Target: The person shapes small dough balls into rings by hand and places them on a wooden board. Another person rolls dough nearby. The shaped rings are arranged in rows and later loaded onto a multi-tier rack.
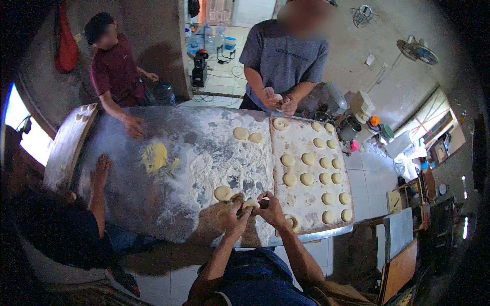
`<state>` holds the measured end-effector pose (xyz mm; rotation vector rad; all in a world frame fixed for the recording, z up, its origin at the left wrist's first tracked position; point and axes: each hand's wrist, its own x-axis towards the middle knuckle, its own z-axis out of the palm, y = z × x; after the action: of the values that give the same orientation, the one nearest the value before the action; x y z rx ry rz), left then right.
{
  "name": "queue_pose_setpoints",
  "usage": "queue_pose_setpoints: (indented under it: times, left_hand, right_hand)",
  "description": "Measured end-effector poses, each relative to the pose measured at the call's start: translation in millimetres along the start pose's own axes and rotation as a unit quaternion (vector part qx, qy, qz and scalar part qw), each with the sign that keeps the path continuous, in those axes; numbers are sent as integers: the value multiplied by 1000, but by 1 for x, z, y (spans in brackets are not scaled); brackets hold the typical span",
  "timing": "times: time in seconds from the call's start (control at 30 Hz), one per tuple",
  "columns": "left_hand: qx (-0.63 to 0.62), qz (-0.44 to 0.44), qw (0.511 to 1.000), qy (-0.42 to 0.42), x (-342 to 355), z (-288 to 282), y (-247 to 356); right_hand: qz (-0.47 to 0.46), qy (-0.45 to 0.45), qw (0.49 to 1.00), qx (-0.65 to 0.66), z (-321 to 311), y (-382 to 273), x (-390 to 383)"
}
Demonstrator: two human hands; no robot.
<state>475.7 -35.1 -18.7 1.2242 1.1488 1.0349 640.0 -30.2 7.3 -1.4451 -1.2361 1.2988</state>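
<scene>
My left hand (236, 216) and my right hand (269, 207) meet over the near edge of a floured metal table (122, 194). Together they pinch a small pale piece of dough (251, 204) between the fingertips. A round dough ball (222, 193) lies on the flour just left of my left hand. To the right, a floured wooden board (308, 204) carries several shaped dough rounds in rows. One coiled round (292, 221) sits by my right wrist.
A person in a grey shirt (285, 56) stands across the table shaping dough. A person in a red shirt (116, 71) presses a hand on the far left. Another person's hand (100, 172) rests at the left. A yellow lump (154, 155) lies mid-table. Appliances crowd the right.
</scene>
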Motion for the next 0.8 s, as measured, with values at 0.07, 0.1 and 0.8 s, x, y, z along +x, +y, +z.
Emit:
queue_pose_setpoints:
  times: [0.07,0.1,0.8]
  left_hand:
    - [60,11,998,10,-4,2,12]
    - [91,16,996,16,-7,5,16]
    - [-222,-21,970,-100,6,72,33]
  right_hand:
    - [18,30,998,-48,-2,-13,-16]
    - [11,43,998,-34,-1,-15,-20]
    - [-38,27,999,-26,-69,-24,-49]
